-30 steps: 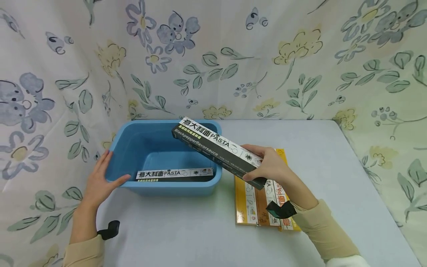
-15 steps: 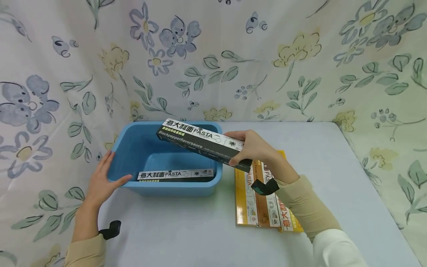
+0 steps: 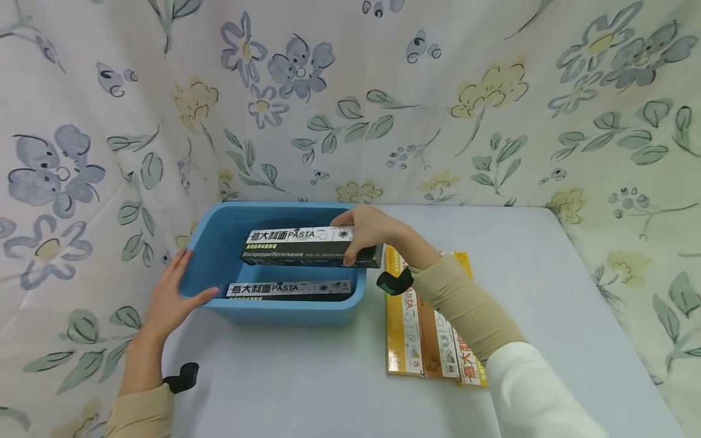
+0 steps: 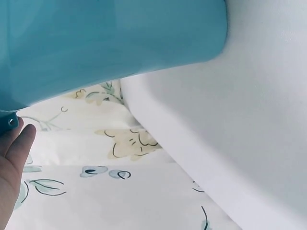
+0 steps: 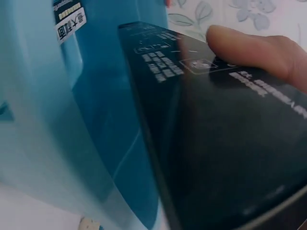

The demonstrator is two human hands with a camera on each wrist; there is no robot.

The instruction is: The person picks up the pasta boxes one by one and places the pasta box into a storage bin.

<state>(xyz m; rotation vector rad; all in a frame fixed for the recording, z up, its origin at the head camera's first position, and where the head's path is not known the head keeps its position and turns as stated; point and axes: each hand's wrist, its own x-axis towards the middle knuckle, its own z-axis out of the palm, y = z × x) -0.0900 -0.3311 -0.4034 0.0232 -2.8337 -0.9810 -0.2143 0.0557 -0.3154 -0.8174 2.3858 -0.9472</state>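
My right hand [image 3: 366,231] grips the right end of a black-and-white pasta box [image 3: 298,243], thumb on the front face and fingers over the top. The box is held level inside the opening of a blue plastic bin [image 3: 285,315], its right end near the right rim. In the right wrist view the black box [image 5: 225,139] fills much of the picture beside the bin wall [image 5: 43,120]. A second black pasta box [image 3: 290,289] lies along the bin's front wall. My left hand [image 3: 174,298] rests at the bin's front-left corner, fingers straight along the left rim, thumb across the front rim.
Right of the bin, several yellow and brown pasta boxes [image 3: 429,340] lie side by side on the white table [image 3: 285,383], partly hidden under the right forearm. A floral curtain [image 3: 405,140] hangs behind and along the sides.
My right hand has carried the black pasta box left from above the right rim into the bin's opening. The box has turned from slanted to nearly level. My left hand keeps its place.
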